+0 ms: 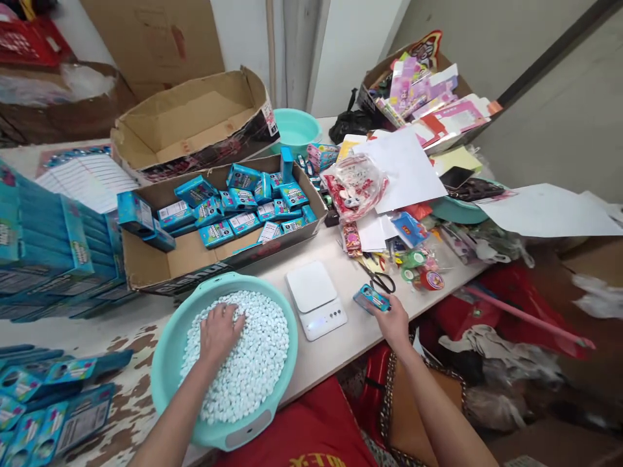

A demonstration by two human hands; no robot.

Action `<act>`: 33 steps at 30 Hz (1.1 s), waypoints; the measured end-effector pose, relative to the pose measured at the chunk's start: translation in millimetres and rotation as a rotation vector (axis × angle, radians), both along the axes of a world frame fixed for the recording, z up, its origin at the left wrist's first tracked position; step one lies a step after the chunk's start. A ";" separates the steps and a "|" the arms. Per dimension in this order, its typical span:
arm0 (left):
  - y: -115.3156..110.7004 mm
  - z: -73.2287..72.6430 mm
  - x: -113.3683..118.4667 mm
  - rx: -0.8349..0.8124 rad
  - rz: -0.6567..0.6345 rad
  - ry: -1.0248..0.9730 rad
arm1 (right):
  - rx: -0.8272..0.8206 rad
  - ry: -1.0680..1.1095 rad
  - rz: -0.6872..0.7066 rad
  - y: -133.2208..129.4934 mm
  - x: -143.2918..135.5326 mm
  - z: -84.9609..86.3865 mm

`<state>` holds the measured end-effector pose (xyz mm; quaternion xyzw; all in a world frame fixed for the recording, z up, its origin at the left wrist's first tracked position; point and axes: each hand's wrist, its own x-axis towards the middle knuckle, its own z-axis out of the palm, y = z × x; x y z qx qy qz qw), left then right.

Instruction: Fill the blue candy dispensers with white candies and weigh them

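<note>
My left hand [220,334] rests palm down on a heap of small white pellets, which look like candies [257,363], with its fingers apart and the tips dipping among them. A turquoise basin [290,324] holds the pellets. Between my thumb and fingers, my right hand [395,323] grips a small blue printed box [370,298] above the table's near edge. A white digital scale [316,299] lies between the basin and my right hand, with nothing on its plate. Behind the basin, a cardboard tray [170,264] contains several similar blue boxes [243,222], lying at various angles.
Blue cartons [43,240] are stacked at the left, with more blue boxes [73,421] below. Scissors [382,279], tape rolls [413,259] and packaging clutter the right side. An empty cardboard box [195,130] and another turquoise basin [296,128] stand behind.
</note>
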<state>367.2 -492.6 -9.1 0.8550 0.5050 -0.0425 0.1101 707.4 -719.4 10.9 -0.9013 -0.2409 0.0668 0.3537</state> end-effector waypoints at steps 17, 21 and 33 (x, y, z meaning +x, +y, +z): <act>-26.5 23.4 -27.7 -0.004 -0.048 -0.223 | 0.280 0.211 0.257 94.5 -39.4 3.5; -38.8 18.2 -22.7 -0.010 -0.019 -0.308 | 0.223 0.296 0.013 54.5 -30.9 -4.1; -38.3 10.4 -8.1 0.090 -0.109 -0.393 | 0.139 0.376 -0.118 -2.2 -38.3 -30.7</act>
